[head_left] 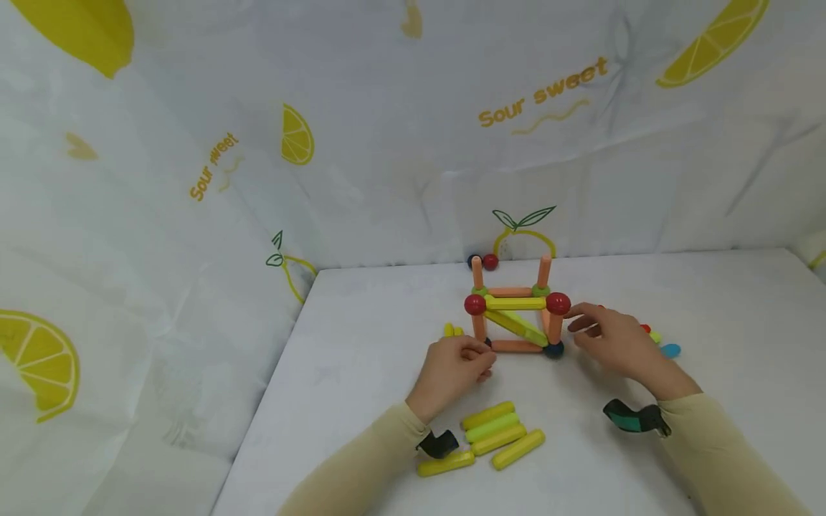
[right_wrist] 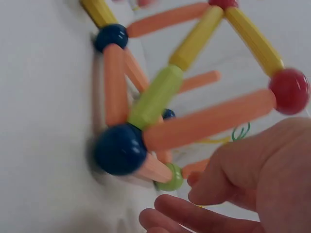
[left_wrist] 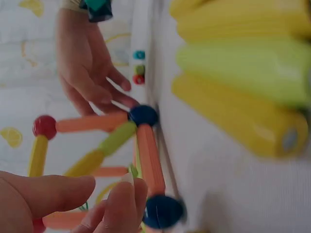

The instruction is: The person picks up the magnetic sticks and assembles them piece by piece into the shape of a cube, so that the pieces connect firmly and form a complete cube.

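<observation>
A frame of rods and balls (head_left: 515,346) stands on the table, with orange rods along the base and uprights. Red balls (head_left: 558,304) top its front corners, joined by a yellow rod (head_left: 516,304). Dark blue balls (right_wrist: 120,149) form the lower front corners; a yellow and light green diagonal (right_wrist: 158,94) crosses the front face. My left hand (head_left: 454,369) is by the lower left front corner, thumb and fingertips apart with nothing between them. Beside the right upright, my right hand (head_left: 613,342) holds nothing, its fingers loosely bent.
Several yellow and light green rods (head_left: 493,433) lie in front of the frame, near my left wrist. A loose red ball (head_left: 490,262) and a dark ball (head_left: 474,261) sit at the back edge. Behind my right hand lie small coloured pieces, including a blue one (head_left: 671,350).
</observation>
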Demonstrator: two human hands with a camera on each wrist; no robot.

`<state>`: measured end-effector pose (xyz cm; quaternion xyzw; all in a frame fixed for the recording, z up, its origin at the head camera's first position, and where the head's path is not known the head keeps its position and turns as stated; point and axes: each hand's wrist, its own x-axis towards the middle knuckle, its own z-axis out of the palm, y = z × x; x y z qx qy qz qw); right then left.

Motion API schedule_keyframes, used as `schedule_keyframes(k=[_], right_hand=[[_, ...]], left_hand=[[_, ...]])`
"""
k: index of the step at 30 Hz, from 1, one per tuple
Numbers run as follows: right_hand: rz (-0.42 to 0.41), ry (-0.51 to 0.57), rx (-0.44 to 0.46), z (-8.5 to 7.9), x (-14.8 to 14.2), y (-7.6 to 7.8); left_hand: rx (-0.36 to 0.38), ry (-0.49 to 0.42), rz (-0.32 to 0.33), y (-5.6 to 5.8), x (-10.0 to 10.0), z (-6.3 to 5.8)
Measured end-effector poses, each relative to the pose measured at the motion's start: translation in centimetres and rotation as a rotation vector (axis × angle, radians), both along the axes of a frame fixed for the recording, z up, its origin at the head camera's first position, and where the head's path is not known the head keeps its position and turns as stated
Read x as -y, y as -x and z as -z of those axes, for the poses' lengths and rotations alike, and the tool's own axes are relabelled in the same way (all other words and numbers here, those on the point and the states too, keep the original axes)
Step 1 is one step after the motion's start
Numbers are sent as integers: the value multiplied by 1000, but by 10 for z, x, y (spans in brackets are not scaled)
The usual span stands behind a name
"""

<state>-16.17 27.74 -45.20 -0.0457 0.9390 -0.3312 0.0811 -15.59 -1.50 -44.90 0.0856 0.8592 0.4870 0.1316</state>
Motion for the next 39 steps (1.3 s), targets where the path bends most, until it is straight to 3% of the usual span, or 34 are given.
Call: schedule_keyframes(k=[4, 9, 16, 22, 25, 33, 36, 39], right_hand=[[15, 37, 26, -6, -15, 24], [-26, 90, 160, -8, -18, 58], [-61, 29, 196, -6, -23, 69], [-10, 1, 184, -4, -28, 61], [1, -4, 161, -4, -28, 49], [-24, -7, 46, -1, -14, 14], [-37, -2, 32, -1, -4, 4], [-29, 9, 46, 1, 7, -5]], left_hand=[[-51, 142, 1, 14, 11, 2], [21, 235, 4, 27, -2, 6], [-3, 387, 43, 34, -20, -1], [25, 382, 36, 51, -18, -8], [69, 352, 22, 66, -11, -9], [133, 272, 58, 108, 15, -11], [149, 216, 72, 117, 22, -7], [106, 191, 77, 119, 26, -2]])
